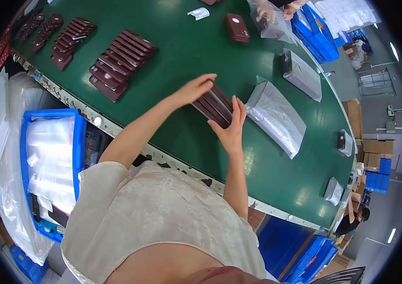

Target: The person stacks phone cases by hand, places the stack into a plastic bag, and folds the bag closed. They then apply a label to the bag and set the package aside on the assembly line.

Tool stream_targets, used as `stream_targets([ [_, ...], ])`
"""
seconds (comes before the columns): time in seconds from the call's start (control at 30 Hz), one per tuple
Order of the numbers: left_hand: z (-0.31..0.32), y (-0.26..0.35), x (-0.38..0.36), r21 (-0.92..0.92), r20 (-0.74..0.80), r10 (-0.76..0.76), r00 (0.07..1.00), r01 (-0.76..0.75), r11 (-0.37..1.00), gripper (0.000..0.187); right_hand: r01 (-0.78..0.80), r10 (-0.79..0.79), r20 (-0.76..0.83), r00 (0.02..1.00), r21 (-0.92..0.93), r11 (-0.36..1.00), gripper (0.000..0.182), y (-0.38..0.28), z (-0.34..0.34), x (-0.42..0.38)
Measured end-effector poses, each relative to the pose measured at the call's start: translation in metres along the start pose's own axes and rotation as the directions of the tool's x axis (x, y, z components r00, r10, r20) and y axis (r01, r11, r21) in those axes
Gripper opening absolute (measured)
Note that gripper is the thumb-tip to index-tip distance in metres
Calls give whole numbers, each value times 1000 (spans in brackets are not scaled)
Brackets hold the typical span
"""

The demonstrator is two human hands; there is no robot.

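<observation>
A stack of dark brown phone cases (pixel 209 105) stands on edge between my two hands over the green table. My left hand (pixel 195 90) is closed on the upper left end of the stack, fingertips at its far corner. At the right end, my right hand (pixel 230 131) grips the stack between the thumb and the raised fingers. Left of the hands, a fanned row of brown phone cases (pixel 121 61) lies on the table. Just right of my right hand sits a large silvery plastic-wrapped package (pixel 279 116).
More phone-case rows (pixel 70 40) lie at the far left. Another wrapped package (pixel 301 75) and a brown case pile (pixel 237 27) lie across the green table (pixel 186 151). A co-worker's hands (pixel 269 12) handle a clear bag. A blue crate (pixel 82 142) of plastic bags stands left of me.
</observation>
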State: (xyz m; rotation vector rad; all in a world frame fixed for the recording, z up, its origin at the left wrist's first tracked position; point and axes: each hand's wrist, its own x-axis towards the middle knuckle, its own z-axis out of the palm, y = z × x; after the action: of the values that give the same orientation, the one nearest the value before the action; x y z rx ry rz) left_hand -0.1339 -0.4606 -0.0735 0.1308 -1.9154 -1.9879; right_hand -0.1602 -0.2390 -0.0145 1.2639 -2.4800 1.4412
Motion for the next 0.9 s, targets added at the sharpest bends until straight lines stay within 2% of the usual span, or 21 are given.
stream_targets([
  [0.1, 18, 2, -3, -84, 56, -187, 981, 191, 978, 38, -36, 32, -138, 990, -29, 999, 90, 11, 9, -17],
  [0.2, 16, 7, -14, -107, 61, -201, 978, 207, 973, 35, -104, 108, -213, 971, 29, 994, 88, 40, 19, -24],
  [0.27, 15, 15, -27, -114, 56, -214, 975, 220, 969, 34, -136, 149, -242, 959, 68, 988, 87, 30, 24, -25],
  [0.37, 12, 30, -41, 119, -131, 24, 991, -8, 993, 31, -23, 11, -256, 966, -43, 999, 90, 0, 37, -25],
  [0.4, 5, 30, -45, 119, -136, 14, 991, 2, 993, 31, -28, 18, -248, 969, -38, 999, 90, 0, 42, -26],
  [0.5, -19, 26, -65, 202, -126, -32, 992, 57, 978, 32, -107, 177, -175, 969, 350, 930, 88, -2, 55, -32],
  [0.53, -20, 26, -64, 204, -134, -27, 991, 54, 978, 32, -101, 170, -170, 971, 352, 931, 88, 0, 56, -29],
  [0.63, -10, 22, -68, 2, -95, -61, 994, 61, 998, 32, -353, 385, -32, 922, 332, 874, 85, 13, 59, -40],
  [0.67, -8, 25, -72, -8, -87, -69, 994, 69, 998, 32, -365, 396, -35, 918, 325, 873, 85, 12, 57, -44],
  [0.77, -14, 43, -70, 66, -81, 53, 995, -48, 997, 30, -359, 369, -43, 928, 152, 921, 74, 9, 58, -37],
  [0.8, -12, 37, -69, 64, -80, 56, 995, -51, 997, 30, -357, 367, -46, 929, 149, 922, 74, 12, 55, -34],
  [0.9, -11, 12, -72, 54, -261, 17, 965, -3, 999, 31, -292, 220, 202, 954, 480, 827, 72, 26, 40, -30],
])
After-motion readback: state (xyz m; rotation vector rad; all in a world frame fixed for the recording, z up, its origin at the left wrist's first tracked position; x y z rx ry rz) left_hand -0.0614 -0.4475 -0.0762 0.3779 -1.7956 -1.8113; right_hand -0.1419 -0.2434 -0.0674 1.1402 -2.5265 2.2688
